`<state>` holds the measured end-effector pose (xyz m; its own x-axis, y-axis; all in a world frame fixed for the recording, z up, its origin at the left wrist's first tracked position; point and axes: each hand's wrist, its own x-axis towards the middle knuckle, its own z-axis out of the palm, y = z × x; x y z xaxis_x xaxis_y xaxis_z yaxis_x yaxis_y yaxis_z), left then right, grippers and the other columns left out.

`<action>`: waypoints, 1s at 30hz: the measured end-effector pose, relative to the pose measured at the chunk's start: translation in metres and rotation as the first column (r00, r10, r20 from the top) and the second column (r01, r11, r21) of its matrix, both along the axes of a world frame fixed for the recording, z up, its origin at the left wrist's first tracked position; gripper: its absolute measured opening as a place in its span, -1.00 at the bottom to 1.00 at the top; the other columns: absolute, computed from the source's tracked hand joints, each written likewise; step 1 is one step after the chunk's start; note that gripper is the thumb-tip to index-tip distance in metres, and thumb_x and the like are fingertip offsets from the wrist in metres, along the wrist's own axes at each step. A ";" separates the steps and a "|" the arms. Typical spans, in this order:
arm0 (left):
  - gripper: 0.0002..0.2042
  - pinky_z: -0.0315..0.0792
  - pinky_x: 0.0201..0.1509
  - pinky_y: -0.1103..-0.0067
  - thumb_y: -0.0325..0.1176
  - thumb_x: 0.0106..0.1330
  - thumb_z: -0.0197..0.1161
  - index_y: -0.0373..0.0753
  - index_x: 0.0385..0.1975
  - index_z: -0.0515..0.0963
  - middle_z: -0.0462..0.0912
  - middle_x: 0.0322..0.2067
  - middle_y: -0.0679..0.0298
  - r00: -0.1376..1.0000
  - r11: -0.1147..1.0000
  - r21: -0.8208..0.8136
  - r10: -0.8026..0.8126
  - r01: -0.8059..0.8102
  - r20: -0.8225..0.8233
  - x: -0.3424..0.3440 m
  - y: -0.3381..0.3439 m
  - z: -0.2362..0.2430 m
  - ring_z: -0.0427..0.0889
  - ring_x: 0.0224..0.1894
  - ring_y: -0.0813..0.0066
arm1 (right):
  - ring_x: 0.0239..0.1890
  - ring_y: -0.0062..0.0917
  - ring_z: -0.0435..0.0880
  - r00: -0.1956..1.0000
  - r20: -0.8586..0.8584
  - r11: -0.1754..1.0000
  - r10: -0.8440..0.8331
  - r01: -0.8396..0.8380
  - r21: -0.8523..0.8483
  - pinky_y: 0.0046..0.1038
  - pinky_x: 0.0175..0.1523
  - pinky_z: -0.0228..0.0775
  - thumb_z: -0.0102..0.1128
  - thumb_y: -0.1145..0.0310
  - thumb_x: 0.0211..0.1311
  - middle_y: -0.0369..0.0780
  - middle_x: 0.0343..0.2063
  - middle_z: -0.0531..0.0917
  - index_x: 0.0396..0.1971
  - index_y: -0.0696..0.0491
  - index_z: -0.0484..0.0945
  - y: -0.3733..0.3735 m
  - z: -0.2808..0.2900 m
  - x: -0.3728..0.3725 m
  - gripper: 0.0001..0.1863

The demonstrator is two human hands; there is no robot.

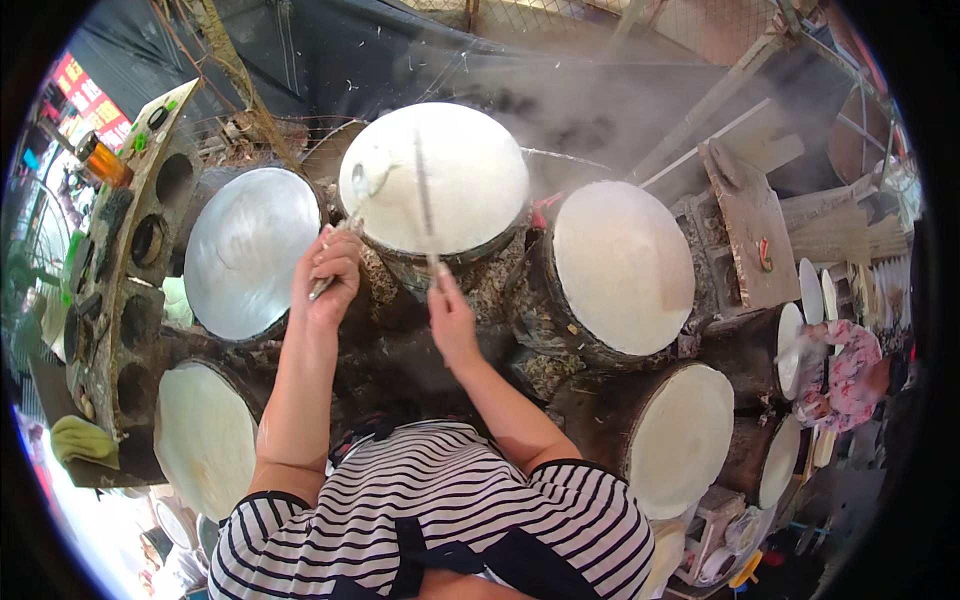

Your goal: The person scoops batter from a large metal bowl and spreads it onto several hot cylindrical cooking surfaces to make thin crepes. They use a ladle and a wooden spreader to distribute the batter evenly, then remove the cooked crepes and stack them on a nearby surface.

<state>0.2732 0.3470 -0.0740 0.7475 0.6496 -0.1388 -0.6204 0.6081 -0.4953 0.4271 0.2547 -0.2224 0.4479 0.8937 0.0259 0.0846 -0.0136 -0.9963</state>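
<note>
My left hand [334, 268] is closed around a handle whose end sticks out below the fist. Above the fist, this ladle-like tool [370, 176] shows a small round end over the far middle pan; steam and blur soften its outline. My right hand [452, 322] grips a long thin stick [423, 195], smeared by motion, that reaches up across the same pan. That round pan [470, 150] has a pale, creamy white surface. Left of it stands a pan with a greyish, shiny top [250, 255]. On the right is another pale round top [622, 268].
More pale round tops lie near my left elbow [205, 440] and right elbow [682, 442]. A board with holes [150, 240] stands at the left, with a green cloth [84, 441] below it. Steam rises at the back. Another person in pink patterned clothing [852, 378] works at far right.
</note>
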 end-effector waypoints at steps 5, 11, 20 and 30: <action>-0.79 0.20 -0.80 0.72 -0.36 0.39 -0.13 -0.25 -0.52 0.20 0.21 -0.66 0.33 0.995 0.982 0.156 0.103 -0.104 0.017 0.001 -0.025 0.051 0.21 -0.75 0.65 | -0.41 -0.14 0.58 0.552 0.775 0.931 0.309 -0.010 -0.364 -0.20 -0.33 0.43 -0.07 0.21 0.26 -0.07 -0.44 0.53 0.12 -0.12 0.32 -0.011 0.026 0.084 -0.59; -0.77 0.11 -0.83 0.71 -0.31 0.40 -0.14 -0.25 -0.50 0.19 0.19 -0.71 0.35 0.960 0.932 0.334 0.210 -0.139 -0.187 -0.017 -0.071 0.074 0.15 -0.78 0.65 | -0.42 -0.18 0.60 0.354 0.874 0.891 0.333 0.186 -0.415 -0.19 -0.34 0.44 -0.06 0.22 0.26 -0.07 -0.40 0.53 0.15 -0.19 0.24 0.039 0.039 0.167 -0.57; -0.77 0.03 -0.84 0.76 -0.21 0.39 -0.10 -0.18 -0.47 0.24 0.16 -0.74 0.45 0.807 0.885 0.411 0.401 -0.218 -0.434 -0.110 -0.190 0.030 0.09 -0.81 0.73 | -0.17 -0.23 0.58 0.474 0.858 0.979 0.200 -0.125 -0.159 -0.26 -0.10 0.39 -0.08 0.31 0.26 0.00 -0.18 0.55 0.14 0.04 0.28 0.048 0.046 0.155 -0.56; -0.72 0.13 -0.85 0.83 -0.29 0.35 -0.02 -0.38 -0.12 0.34 0.52 -0.10 0.01 -0.127 0.644 0.478 0.512 -0.598 -0.850 -0.192 -0.413 0.000 0.22 -0.74 0.79 | -0.22 -0.29 0.63 0.124 0.239 0.147 0.963 -0.986 -0.079 -0.40 -0.15 0.45 0.20 0.24 0.13 -0.02 -0.18 0.57 0.07 0.08 0.35 -0.192 0.097 -0.208 -0.50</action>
